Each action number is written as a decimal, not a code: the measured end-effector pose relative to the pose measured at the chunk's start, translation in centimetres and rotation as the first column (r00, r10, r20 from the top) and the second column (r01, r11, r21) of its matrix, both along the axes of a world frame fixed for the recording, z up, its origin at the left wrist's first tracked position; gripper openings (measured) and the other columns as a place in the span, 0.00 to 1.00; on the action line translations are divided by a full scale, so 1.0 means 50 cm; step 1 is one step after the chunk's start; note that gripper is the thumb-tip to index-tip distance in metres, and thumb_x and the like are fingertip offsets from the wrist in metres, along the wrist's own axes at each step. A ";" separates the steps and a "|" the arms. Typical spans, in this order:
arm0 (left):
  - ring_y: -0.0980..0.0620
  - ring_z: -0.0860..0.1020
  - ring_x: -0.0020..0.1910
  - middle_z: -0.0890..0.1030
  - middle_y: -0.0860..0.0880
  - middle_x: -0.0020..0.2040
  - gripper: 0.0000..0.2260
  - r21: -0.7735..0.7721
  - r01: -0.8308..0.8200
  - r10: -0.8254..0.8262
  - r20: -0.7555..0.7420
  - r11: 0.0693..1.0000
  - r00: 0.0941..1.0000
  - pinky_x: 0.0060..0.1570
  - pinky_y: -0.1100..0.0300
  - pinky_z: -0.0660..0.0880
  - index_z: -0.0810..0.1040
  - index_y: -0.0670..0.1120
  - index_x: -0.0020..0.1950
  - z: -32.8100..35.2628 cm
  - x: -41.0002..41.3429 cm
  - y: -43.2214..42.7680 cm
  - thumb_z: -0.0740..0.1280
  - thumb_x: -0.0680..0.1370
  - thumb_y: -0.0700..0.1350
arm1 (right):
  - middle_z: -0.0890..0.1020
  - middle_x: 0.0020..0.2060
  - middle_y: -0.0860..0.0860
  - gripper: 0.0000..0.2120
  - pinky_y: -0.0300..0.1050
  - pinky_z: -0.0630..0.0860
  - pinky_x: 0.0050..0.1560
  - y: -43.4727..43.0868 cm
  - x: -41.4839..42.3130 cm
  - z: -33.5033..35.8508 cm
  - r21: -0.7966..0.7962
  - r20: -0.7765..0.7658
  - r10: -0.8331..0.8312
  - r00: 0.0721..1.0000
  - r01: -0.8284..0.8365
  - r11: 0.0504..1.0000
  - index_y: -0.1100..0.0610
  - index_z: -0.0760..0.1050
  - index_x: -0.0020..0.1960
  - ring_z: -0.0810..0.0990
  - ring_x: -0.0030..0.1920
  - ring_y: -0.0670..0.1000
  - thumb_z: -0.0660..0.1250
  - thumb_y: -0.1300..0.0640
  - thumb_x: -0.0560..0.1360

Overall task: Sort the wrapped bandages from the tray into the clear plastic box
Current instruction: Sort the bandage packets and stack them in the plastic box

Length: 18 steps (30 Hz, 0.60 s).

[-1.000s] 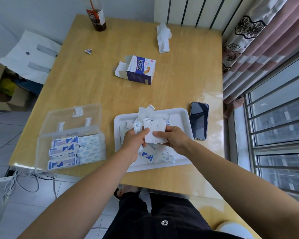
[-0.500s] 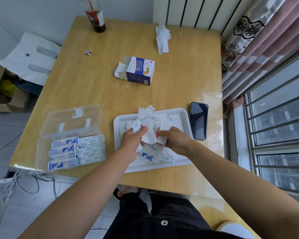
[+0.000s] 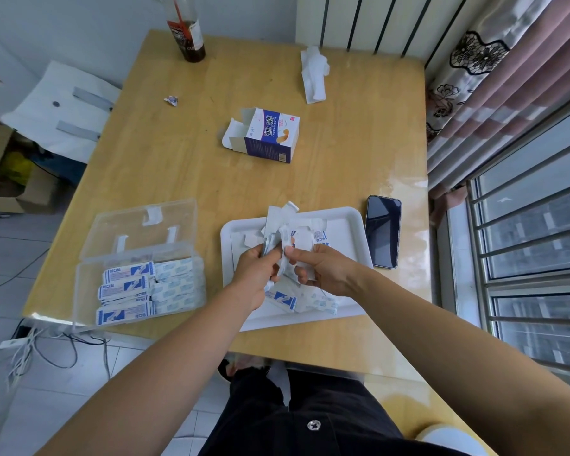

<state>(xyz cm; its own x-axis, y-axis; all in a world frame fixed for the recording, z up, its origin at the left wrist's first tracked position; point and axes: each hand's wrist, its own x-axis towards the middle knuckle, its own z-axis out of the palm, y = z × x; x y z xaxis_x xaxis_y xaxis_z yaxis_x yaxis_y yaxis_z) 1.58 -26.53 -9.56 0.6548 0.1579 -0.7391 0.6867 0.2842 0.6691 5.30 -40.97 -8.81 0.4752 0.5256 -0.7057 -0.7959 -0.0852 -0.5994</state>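
A white tray (image 3: 349,222) lies near the table's front edge with a heap of wrapped bandages (image 3: 305,299) in it. Over the tray, my left hand (image 3: 257,268) and my right hand (image 3: 323,268) meet and both grip a bunch of white wrapped bandages (image 3: 285,225) that sticks up between them. To the left stands the clear plastic box (image 3: 89,291), lid open, with rows of blue-and-white bandages (image 3: 129,291) stacked inside.
A black phone (image 3: 383,231) lies just right of the tray. Farther back are an opened bandage carton (image 3: 267,134), a crumpled tissue (image 3: 315,72), a small paper scrap (image 3: 171,100) and a dark bottle (image 3: 187,31). Curtain and window bars run along the right.
My hands have drawn closer together and squeezed the held bandages into a tighter, more upright bunch. The tray and the box have not moved.
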 end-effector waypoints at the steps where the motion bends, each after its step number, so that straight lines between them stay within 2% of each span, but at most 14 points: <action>1: 0.52 0.65 0.28 0.74 0.44 0.37 0.04 0.001 0.000 0.000 -0.011 1.000 1.000 0.28 0.61 0.63 0.79 0.46 0.45 0.000 -0.001 -0.001 0.69 0.77 0.46 | 0.74 0.30 0.48 0.10 0.38 0.70 0.37 0.001 0.001 0.001 -0.008 0.008 -0.004 1.000 0.004 1.000 0.52 0.78 0.38 0.69 0.28 0.46 0.67 0.55 0.77; 4: 0.53 0.67 0.27 0.77 0.46 0.34 0.05 -0.038 -0.017 0.017 -0.018 0.999 1.000 0.25 0.63 0.62 0.79 0.46 0.45 0.003 0.003 -0.006 0.67 0.78 0.46 | 0.77 0.29 0.46 0.05 0.36 0.69 0.34 0.002 0.005 0.003 -0.038 0.046 -0.007 0.999 0.009 0.999 0.54 0.78 0.42 0.69 0.27 0.44 0.68 0.57 0.77; 7: 0.55 0.67 0.25 0.77 0.49 0.32 0.07 -0.109 -0.080 0.078 -0.023 0.991 0.997 0.25 0.62 0.62 0.80 0.45 0.47 -0.001 0.004 -0.007 0.67 0.78 0.49 | 0.75 0.27 0.46 0.03 0.34 0.64 0.28 0.002 0.010 -0.001 -0.061 0.103 -0.039 0.994 0.046 0.997 0.56 0.78 0.44 0.64 0.24 0.44 0.68 0.58 0.76; 10: 0.55 0.69 0.25 0.76 0.48 0.37 0.12 -0.197 -0.137 0.129 -0.051 0.971 0.990 0.25 0.63 0.65 0.79 0.45 0.52 0.001 0.011 -0.004 0.62 0.80 0.52 | 0.74 0.30 0.49 0.05 0.36 0.60 0.28 0.004 0.010 -0.006 -0.098 0.112 -0.082 0.990 0.093 0.991 0.58 0.79 0.47 0.63 0.24 0.45 0.70 0.56 0.75; 11: 0.54 0.73 0.29 0.78 0.47 0.39 0.16 -0.248 -0.110 0.100 -0.051 0.963 0.994 0.28 0.62 0.69 0.79 0.45 0.51 0.005 0.015 -0.004 0.60 0.80 0.55 | 0.74 0.31 0.51 0.06 0.36 0.60 0.28 0.006 0.008 -0.008 -0.119 0.107 -0.071 0.992 0.084 0.989 0.58 0.79 0.47 0.63 0.25 0.45 0.71 0.56 0.74; 13: 0.49 0.82 0.44 0.84 0.45 0.48 0.20 -0.368 -0.072 0.059 -0.045 0.927 0.997 0.45 0.57 0.77 0.81 0.45 0.55 0.013 0.019 -0.008 0.58 0.80 0.58 | 0.73 0.29 0.50 0.06 0.35 0.62 0.26 0.011 0.003 -0.011 -0.159 0.099 -0.030 0.995 0.045 0.986 0.58 0.77 0.42 0.64 0.24 0.45 0.73 0.57 0.73; 14: 0.47 0.82 0.50 0.84 0.44 0.52 0.19 -0.382 -0.063 0.055 -0.030 0.922 0.998 0.54 0.54 0.77 0.80 0.45 0.59 0.013 0.018 -0.010 0.59 0.80 0.57 | 0.72 0.27 0.49 0.07 0.35 0.63 0.26 0.015 0.001 -0.011 -0.168 0.098 -0.016 0.995 0.032 0.985 0.57 0.77 0.40 0.64 0.24 0.46 0.73 0.57 0.72; 15: 0.46 0.82 0.52 0.83 0.43 0.53 0.17 -0.350 -0.052 0.052 -0.009 0.935 0.999 0.56 0.52 0.77 0.79 0.44 0.61 0.012 0.017 -0.011 0.61 0.80 0.54 | 0.72 0.26 0.48 0.07 0.35 0.63 0.25 0.017 0.001 -0.011 -0.164 0.104 -0.004 0.995 0.021 0.986 0.57 0.76 0.39 0.64 0.24 0.46 0.73 0.58 0.73; 16: 0.46 0.82 0.50 0.84 0.43 0.52 0.14 -0.264 -0.043 0.046 0.006 0.964 0.999 0.54 0.52 0.78 0.78 0.44 0.61 0.007 0.016 -0.012 0.61 0.81 0.50 | 0.73 0.25 0.47 0.06 0.35 0.63 0.25 0.019 0.000 -0.007 -0.144 0.111 0.005 0.994 0.011 0.989 0.57 0.76 0.40 0.64 0.23 0.45 0.72 0.59 0.74; 18: 0.48 0.82 0.43 0.84 0.46 0.46 0.10 -0.128 -0.071 0.073 0.015 0.989 0.997 0.45 0.55 0.78 0.79 0.44 0.54 0.003 0.014 -0.011 0.60 0.82 0.45 | 0.75 0.26 0.45 0.02 0.34 0.66 0.28 0.014 0.001 -0.002 -0.091 0.092 -0.026 0.995 0.034 0.995 0.58 0.77 0.44 0.67 0.25 0.45 0.68 0.61 0.76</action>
